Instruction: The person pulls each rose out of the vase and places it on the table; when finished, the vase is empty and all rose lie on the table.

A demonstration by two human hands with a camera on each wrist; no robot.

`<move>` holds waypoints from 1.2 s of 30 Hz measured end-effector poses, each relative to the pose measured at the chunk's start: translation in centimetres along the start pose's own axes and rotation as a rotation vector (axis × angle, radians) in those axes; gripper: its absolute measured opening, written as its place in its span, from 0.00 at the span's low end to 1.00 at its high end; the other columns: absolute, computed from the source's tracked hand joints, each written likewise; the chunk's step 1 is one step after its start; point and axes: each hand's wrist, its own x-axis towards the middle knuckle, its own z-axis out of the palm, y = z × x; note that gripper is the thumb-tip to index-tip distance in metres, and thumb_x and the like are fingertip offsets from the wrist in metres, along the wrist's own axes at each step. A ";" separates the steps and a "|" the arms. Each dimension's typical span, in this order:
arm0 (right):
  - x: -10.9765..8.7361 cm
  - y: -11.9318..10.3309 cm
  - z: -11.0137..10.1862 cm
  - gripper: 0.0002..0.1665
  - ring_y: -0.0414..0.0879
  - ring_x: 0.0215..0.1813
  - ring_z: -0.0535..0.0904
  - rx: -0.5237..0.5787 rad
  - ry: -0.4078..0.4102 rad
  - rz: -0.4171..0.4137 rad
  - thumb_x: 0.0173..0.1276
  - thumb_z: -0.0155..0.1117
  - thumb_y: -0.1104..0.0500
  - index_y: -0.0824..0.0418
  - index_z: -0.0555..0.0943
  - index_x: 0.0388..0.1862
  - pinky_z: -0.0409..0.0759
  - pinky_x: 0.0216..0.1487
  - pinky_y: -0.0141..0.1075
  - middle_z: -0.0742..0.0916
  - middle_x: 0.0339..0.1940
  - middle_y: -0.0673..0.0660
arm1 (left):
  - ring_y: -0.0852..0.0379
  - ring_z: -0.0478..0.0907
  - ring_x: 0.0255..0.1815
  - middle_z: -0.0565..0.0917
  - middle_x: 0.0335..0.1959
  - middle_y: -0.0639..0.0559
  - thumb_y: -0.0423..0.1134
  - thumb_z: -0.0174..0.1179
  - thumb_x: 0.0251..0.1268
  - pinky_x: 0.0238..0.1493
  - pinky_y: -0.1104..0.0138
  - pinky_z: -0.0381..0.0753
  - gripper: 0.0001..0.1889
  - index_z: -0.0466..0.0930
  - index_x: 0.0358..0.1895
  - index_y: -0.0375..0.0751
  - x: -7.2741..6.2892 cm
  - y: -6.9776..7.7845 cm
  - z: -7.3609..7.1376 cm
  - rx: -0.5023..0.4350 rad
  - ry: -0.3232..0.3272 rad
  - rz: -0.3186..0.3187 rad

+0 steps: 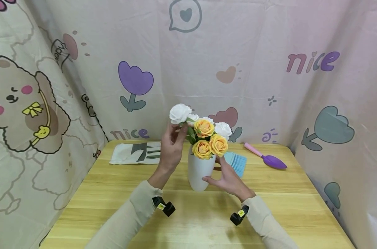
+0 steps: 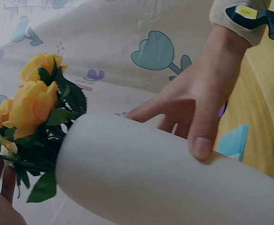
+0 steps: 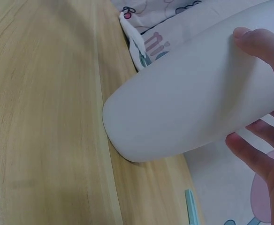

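A white vase [image 1: 198,174] stands on the table, filled with artificial yellow roses [image 1: 204,128] and white roses [image 1: 223,129]. My left hand [image 1: 171,150] pinches a white rose [image 1: 180,113] just below its bloom, at the bunch's left side. Only part of that hand [image 2: 5,201] shows in the left wrist view, beside the green leaves [image 2: 43,187]. My right hand [image 1: 229,178] holds the vase from the right, thumb in front and fingers round the far side. In the right wrist view the vase [image 3: 184,98] rests with its base on the wood.
Behind my left hand lies a white cloth [image 1: 123,154] with a grey and green print. A light-blue comb-like tool [image 1: 238,164] lies behind the vase. Farther right is a purple trowel [image 1: 274,162] with a pink handle. A printed curtain [image 1: 188,69] hangs along the table's back edge.
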 end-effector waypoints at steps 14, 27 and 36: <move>-0.2 0.1 -0.2 0.67 0.67 0.80 0.74 0.011 -0.003 0.018 0.66 0.84 0.48 0.42 0.48 0.91 0.80 0.71 0.68 0.70 0.86 0.60 | 0.59 0.87 0.51 0.84 0.63 0.40 0.17 0.58 0.74 0.55 0.57 0.93 0.26 0.71 0.73 0.28 3.3 2.9 -1.8 -0.117 0.050 0.116; 0.1 0.4 0.0 0.67 0.65 0.80 0.73 0.021 -0.021 0.013 0.68 0.84 0.50 0.43 0.47 0.91 0.82 0.70 0.65 0.70 0.86 0.60 | 0.53 0.85 0.46 0.82 0.65 0.39 0.18 0.63 0.71 0.40 0.62 0.94 0.28 0.73 0.71 0.40 7.0 5.6 -9.6 -0.109 0.224 0.129; 0.4 0.5 -0.1 0.68 0.64 0.82 0.71 0.035 -0.031 0.003 0.68 0.84 0.50 0.39 0.45 0.92 0.81 0.71 0.67 0.68 0.88 0.58 | 0.61 0.84 0.50 0.82 0.66 0.57 0.23 0.68 0.72 0.41 0.72 0.91 0.27 0.74 0.70 0.42 2.6 2.7 -18.9 0.093 0.210 -0.259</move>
